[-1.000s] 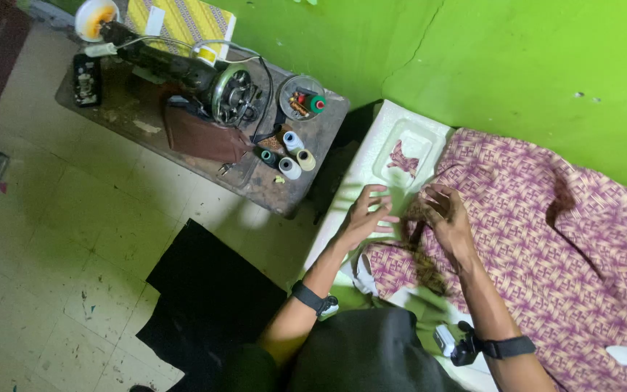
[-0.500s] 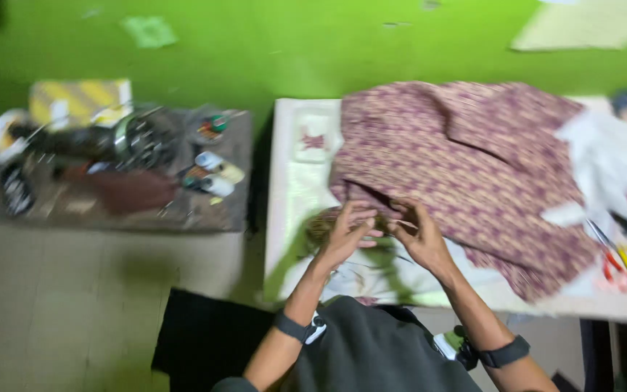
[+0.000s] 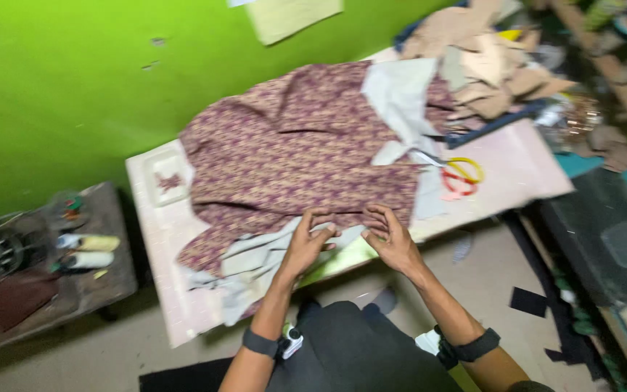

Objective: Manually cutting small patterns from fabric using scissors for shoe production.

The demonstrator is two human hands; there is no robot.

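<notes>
Hands on fabric edge | your left hand point(image 3: 306, 243) and right hand point(image 3: 393, 239) pinch patterned fabric point(image 3: 299, 152), grip closed | worktop point(image 3: 509, 167) | scissors point(image 3: 459, 174) near

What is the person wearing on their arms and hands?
Both arms are bare, with no sleeves and no gloves. The left hand has a dark band round its wrist with a small white and dark gadget clipped to it. The right hand has a similar dark wristband. No rings can be made out in this blurry view.
</notes>
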